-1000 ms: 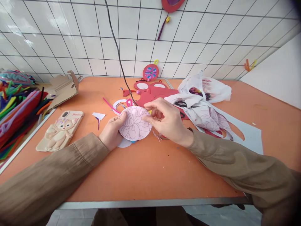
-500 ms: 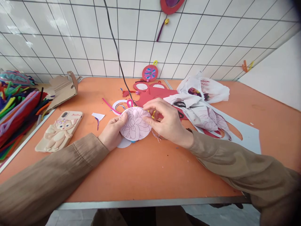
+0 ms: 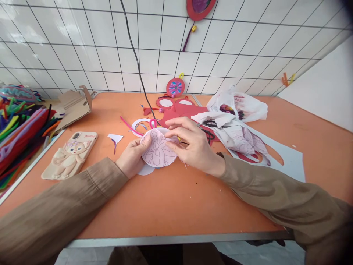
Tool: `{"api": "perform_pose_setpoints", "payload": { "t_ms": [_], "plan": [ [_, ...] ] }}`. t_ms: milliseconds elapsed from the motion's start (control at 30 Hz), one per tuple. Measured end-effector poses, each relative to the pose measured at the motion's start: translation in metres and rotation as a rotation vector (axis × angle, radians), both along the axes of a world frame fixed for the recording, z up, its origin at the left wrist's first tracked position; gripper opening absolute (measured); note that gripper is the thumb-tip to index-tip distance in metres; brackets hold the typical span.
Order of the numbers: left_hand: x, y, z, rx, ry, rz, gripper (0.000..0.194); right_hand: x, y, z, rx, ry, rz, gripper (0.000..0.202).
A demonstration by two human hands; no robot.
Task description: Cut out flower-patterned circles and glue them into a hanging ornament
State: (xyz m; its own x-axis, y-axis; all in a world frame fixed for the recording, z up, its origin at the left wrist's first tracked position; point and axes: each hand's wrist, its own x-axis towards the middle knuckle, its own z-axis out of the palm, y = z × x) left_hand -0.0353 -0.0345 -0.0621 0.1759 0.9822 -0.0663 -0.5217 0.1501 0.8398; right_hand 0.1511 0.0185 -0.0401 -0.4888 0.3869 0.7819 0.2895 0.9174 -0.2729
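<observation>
My left hand (image 3: 135, 152) grips the left edge of a round paper disc (image 3: 158, 149), thumb on top. The disc is pale pink with a line-drawn flower. At its upper right edge my right hand (image 3: 190, 143) pinches the paper between thumb and fingers; the pinched layer is lifted and folds inward, showing a white strip behind it. A pink pipe cleaner (image 3: 131, 126) with a loop pokes out behind the disc's top; whether it is attached is hidden. Just below the disc, another white round piece (image 3: 146, 169) shows in part.
A phone in a bear case (image 3: 70, 155), a cardboard piece (image 3: 74, 108) and piled pipe cleaners (image 3: 20, 136) lie at left. Red paper (image 3: 184, 109), crumpled drawings (image 3: 239, 138), a plastic bag (image 3: 250, 106) and a white sheet (image 3: 289, 162) lie beyond and right. A black cable (image 3: 135, 55) hangs down.
My right hand has drawn the disc's upper right edge inward to the left, so a white strip now shows there. My left hand keeps its grip. The view has tilted slightly.
</observation>
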Motion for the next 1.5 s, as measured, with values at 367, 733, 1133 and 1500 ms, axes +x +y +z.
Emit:
{"api": "perform_pose_setpoints", "payload": {
  "t_ms": [367, 733, 1133, 1500],
  "plan": [
    [-0.001, 0.001, -0.003, -0.011, -0.036, 0.005, 0.039, -0.002, 0.002, -0.005, 0.175, 0.010, 0.056, 0.013],
    [-0.002, 0.000, -0.003, 0.025, 0.001, -0.068, 0.049, -0.003, 0.003, 0.009, -0.738, 0.050, 0.124, 0.043],
    [-0.001, -0.003, 0.004, -0.061, 0.073, -0.023, 0.035, -0.003, 0.012, 0.007, -0.871, 0.098, 0.170, 0.045],
    [-0.002, -0.006, 0.003, 0.020, 0.293, 0.091, 0.036, -0.004, 0.011, 0.003, -0.842, 0.060, 0.156, 0.034]
  ]
}}
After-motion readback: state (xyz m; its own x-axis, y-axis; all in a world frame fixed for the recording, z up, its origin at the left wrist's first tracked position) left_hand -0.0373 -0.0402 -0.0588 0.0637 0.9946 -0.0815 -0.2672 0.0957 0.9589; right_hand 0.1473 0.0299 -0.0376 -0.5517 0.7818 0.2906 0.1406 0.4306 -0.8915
